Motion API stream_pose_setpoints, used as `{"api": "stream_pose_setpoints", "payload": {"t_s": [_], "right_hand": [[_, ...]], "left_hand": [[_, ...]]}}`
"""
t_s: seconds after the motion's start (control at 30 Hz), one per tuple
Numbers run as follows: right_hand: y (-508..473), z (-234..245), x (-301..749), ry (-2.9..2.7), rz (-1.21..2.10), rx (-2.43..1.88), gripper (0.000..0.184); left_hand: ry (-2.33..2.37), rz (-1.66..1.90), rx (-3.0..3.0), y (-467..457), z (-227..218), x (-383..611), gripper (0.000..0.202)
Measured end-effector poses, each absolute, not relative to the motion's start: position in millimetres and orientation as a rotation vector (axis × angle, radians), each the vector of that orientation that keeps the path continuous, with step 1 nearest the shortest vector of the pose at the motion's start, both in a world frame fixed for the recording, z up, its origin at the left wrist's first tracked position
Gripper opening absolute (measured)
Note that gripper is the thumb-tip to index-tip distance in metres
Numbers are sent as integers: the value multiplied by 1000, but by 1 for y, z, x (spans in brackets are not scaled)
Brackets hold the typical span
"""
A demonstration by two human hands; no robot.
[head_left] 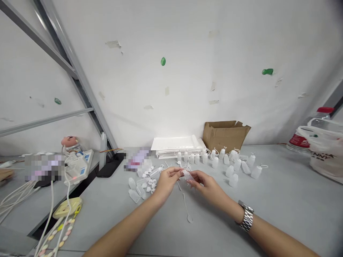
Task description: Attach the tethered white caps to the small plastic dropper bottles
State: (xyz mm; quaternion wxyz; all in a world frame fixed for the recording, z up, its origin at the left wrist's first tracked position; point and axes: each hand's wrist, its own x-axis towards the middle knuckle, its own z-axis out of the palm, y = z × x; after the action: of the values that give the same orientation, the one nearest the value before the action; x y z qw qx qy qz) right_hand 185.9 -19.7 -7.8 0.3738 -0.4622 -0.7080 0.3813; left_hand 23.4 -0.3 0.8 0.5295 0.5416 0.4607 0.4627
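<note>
My left hand (167, 180) and my right hand (202, 182) meet above the grey table (268, 214), fingers pinched on a small translucent plastic bottle (188, 175) held between them. A thin white string with a loop (187, 208) lies on the table below the hands. Loose bottles and small caps (142, 185) lie just left of my left hand. A group of upright white bottles with looped strings (227, 162) stands behind and right of my right hand, which wears a metal watch (246, 217) at the wrist.
A stack of white bags (175, 145) and an open cardboard box (225, 135) sit against the wall. A plastic bag (325, 153) and a red-capped bottle (318, 123) are far right. A power strip (79, 166), cables and a metal frame (77, 75) are at left.
</note>
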Motion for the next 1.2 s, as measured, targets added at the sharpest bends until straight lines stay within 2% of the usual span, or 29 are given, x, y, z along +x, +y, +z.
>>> {"api": "stream_pose_setpoints", "payload": {"t_s": [0.33, 0.6, 0.97, 1.2], "right_hand": [[-17, -10, 188, -1794, 877, -1306, 22], [-15, -12, 188, -1838, 746, -1299, 18], [-22, -11, 188, -2022, 462, -1287, 10], [-21, -14, 190, -2039, 117, -1194, 5]], "left_hand": [[1063, 1155, 1248, -4, 3, 23, 31], [1028, 1188, 1205, -4, 0, 25, 27], [1021, 1134, 1046, -1, -7, 30, 31], [1027, 1101, 960, -3, -3, 32, 27]]}}
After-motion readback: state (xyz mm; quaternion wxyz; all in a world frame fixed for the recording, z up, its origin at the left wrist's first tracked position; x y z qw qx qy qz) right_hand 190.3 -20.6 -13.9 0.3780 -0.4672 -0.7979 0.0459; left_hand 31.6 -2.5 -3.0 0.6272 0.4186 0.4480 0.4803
